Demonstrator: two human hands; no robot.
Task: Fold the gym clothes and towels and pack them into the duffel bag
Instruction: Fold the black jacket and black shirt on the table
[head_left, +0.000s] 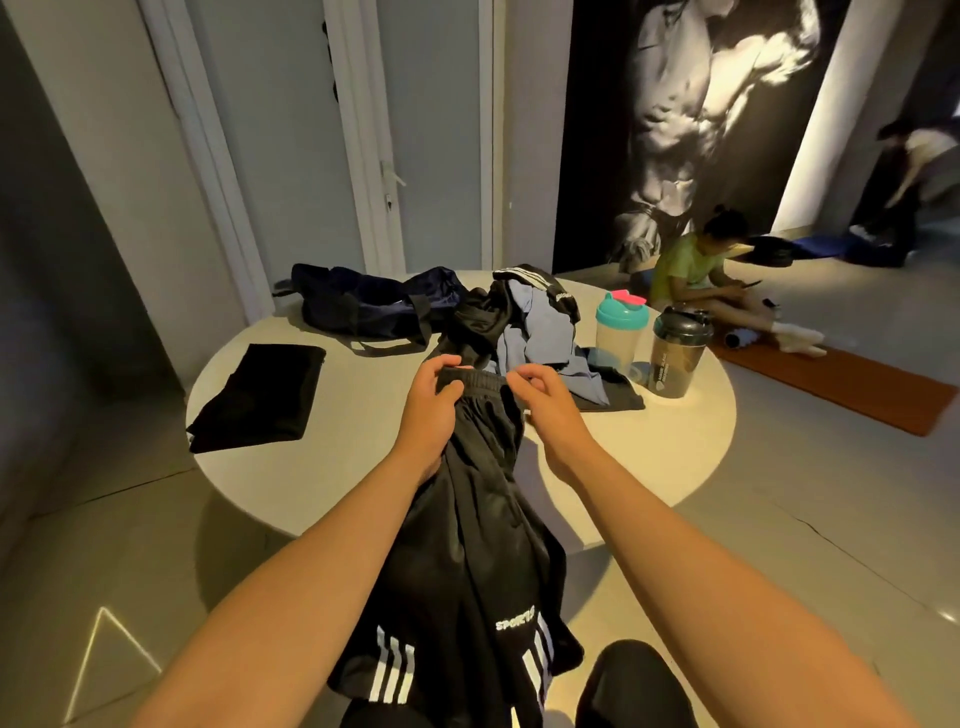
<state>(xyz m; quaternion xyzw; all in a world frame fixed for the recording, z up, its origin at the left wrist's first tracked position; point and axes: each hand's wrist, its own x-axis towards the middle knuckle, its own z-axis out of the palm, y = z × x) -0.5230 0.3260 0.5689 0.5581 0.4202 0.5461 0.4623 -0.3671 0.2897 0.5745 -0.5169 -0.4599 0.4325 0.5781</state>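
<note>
– Shorts first: where are they?
– The black polyester sports shorts with white side stripes (483, 519) are held up over the near edge of the round, pale surface (332, 467). The elastic waistband is above the surface, and the legs hang down past the near edge towards the person's lap.
– And the hands?
– Both are on the waistband. The left hand (434, 400) has its fingers curled over the top of the band with the thumb pressed against the front. The right hand (540, 397) has its fingers bent in, pinching the band's other end. The two hands are close together, so the band bunches between them.
– Where is the bag?
– The dark navy fabric duffel bag (363, 304) lies slumped at the far edge, with one strap loop trailing towards the middle.
– Other clothes?
– A flat, folded black garment (260, 395) lies near the left edge. A loose heap of black and blue-grey clothes (530, 322) sits just right of the bag, behind the hands.
– Anything else on the surface?
– Two shaker bottles stand side by side near the right edge. One is a clear bottle with a teal lid and pink cap (621, 330). The other is a smoky dark bottle with a black lid (678, 353).
– Beyond the surface?
– A person in a light green shirt (685, 265) sits on the floor beside a rust-orange mat (841, 387).
</note>
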